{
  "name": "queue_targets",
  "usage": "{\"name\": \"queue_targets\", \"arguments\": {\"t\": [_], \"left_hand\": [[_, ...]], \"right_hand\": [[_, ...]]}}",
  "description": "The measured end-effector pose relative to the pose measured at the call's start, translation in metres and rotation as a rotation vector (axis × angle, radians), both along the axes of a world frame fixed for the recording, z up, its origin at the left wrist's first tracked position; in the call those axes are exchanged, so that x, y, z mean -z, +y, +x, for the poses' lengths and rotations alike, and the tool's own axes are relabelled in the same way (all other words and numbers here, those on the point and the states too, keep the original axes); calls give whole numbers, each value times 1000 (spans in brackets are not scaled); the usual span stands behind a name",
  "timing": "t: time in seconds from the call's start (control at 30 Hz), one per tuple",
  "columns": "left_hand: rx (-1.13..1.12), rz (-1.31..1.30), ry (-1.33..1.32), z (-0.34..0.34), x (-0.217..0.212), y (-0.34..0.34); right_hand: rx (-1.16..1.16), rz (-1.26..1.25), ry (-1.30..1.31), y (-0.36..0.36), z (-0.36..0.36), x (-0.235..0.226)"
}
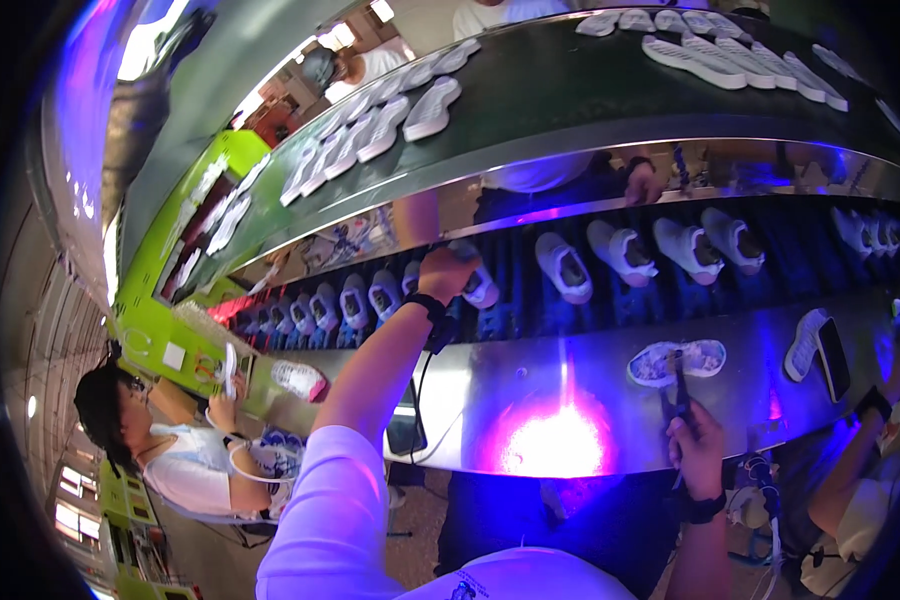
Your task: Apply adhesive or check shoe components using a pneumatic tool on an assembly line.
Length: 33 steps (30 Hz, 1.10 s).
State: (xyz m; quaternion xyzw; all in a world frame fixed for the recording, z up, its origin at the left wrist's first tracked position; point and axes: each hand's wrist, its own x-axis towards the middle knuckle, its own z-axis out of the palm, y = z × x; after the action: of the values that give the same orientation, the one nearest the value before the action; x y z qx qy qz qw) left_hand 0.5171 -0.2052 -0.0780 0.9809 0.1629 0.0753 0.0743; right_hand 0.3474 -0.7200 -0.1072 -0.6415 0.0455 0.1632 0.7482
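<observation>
Left hand: at the centre of the clock, this hand point(448, 272) is curled over the upper end of a pale shoe; its undersides are hidden, so I cannot tell whether it grips or only rests there
Right hand: at four o'clock, this hand point(700, 440) is closed around a slim dark tool point(680, 398), whose tip lies over the middle of a sole; whether it touches the sole I cannot tell
Step in hand: probably a shoe being taken from, or put onto, the rack line, with the sole waiting under the tool; one frame does not settle which
Next move: if the shoe is to be lifted, it would seem to call for a sure hold and a path clear of its neighbours, the tool hand steady meanwhile
Shoe by the left hand: the shoe point(482, 290) sits just right of centre among the dark-blue racks point(511, 290), low-cut, tinted violet by the light, its upper end covered by the hand
Sole under the tool: between three and four o'clock, the sole point(707, 357) lies crosswise on the metal counter point(590, 365), narrow-waisted, pale with mottled blue-grey patches
Shoes on the line: more pale shoes point(622, 253) with dark openings stand between two and three o'clock, and a tighter row point(354, 302) runs out toward nine
Second sole: just past three o'clock, another pale sole point(804, 345) lies beside a dark phone point(832, 360)
</observation>
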Motion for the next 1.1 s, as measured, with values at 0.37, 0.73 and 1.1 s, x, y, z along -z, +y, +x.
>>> {"name": "queue_targets", "arguments": {"t": [0.37, 0.73, 1.1], "left_hand": [[193, 259, 70, 62, -3, -93], [-11, -179, 250, 66, -3, -162], [-75, 162, -149, 38, 34, -116]], "right_hand": [[51, -61, -75, 2, -2, 9], [111, -13, -76, 4, -5, 17], [85, -37, -110, 0, 1, 19]]}}
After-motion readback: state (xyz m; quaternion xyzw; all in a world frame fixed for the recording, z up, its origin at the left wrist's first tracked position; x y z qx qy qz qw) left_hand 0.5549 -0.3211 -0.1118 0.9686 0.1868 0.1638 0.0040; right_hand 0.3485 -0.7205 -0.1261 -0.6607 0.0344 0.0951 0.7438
